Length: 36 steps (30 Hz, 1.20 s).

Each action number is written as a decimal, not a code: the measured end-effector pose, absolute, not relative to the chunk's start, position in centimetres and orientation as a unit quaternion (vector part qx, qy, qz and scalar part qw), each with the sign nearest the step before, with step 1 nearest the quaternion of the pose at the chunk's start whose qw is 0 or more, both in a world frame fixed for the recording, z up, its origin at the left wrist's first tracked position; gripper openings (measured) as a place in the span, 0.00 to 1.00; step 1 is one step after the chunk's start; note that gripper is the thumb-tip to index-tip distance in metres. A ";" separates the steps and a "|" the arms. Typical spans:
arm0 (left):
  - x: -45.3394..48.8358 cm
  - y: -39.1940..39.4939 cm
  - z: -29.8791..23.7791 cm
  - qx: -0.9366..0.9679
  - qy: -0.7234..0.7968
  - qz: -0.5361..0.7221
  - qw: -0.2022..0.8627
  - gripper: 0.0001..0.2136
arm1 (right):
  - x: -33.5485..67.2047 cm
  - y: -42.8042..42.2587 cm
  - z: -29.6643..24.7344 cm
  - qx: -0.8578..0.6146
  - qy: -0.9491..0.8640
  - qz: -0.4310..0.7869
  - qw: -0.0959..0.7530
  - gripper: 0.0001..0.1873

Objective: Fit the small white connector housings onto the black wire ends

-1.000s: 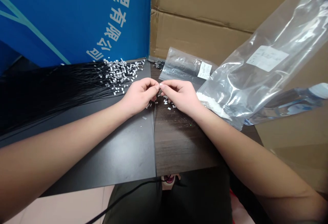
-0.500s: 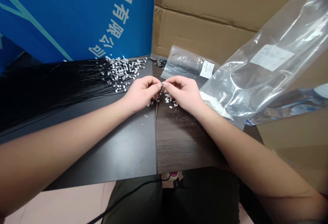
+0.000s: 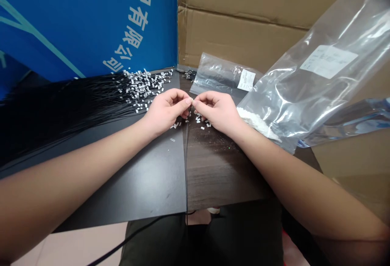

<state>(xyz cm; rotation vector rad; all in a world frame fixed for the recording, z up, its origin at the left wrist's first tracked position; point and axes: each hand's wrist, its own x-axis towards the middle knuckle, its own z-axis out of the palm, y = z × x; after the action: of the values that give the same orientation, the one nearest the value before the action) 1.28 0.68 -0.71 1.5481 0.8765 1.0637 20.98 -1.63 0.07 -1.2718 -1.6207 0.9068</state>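
**Your left hand [image 3: 167, 109] and right hand [image 3: 217, 111] pinch fingertip to fingertip on something too small to make out.**
Loose white connectors [image 3: 202, 123] lie at six o'clock on the dark surface [image 3: 219, 172]; white-tipped black wires [image 3: 91, 103] fan out at nine o'clock; a clear plastic bag [image 3: 304, 83] holding white pieces sits at three o'clock.

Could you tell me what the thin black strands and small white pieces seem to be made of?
The thin black strands look like flexible plastic-sheathed wire, judging by their limp curves. The small white pieces look like matte moulded plastic, with crisp square edges, though too small to be sure.
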 end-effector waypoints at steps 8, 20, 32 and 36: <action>1.1 0.5 -0.3 0.651 0.358 0.424 0.517 0.16 | 20.6 -1.7 0.0 -0.508 -0.633 0.398 0.428 0.11; 1.5 0.7 -0.3 0.584 0.374 0.459 0.555 0.14 | 20.1 -2.1 0.5 -0.499 -0.591 0.461 0.435 0.10; 1.5 0.6 -0.8 0.577 0.315 0.453 0.602 0.13 | 20.4 -2.1 0.7 -0.491 -0.565 0.499 0.437 0.04; 1.3 0.5 -0.7 0.585 0.334 0.440 0.594 0.11 | 20.5 -2.1 0.9 -0.500 -0.569 0.494 0.426 0.03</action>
<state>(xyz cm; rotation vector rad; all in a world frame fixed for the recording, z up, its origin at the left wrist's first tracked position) 1.34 0.55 -0.71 1.3602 0.7751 1.0220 20.48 -2.11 0.91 -1.2497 -1.4226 1.2347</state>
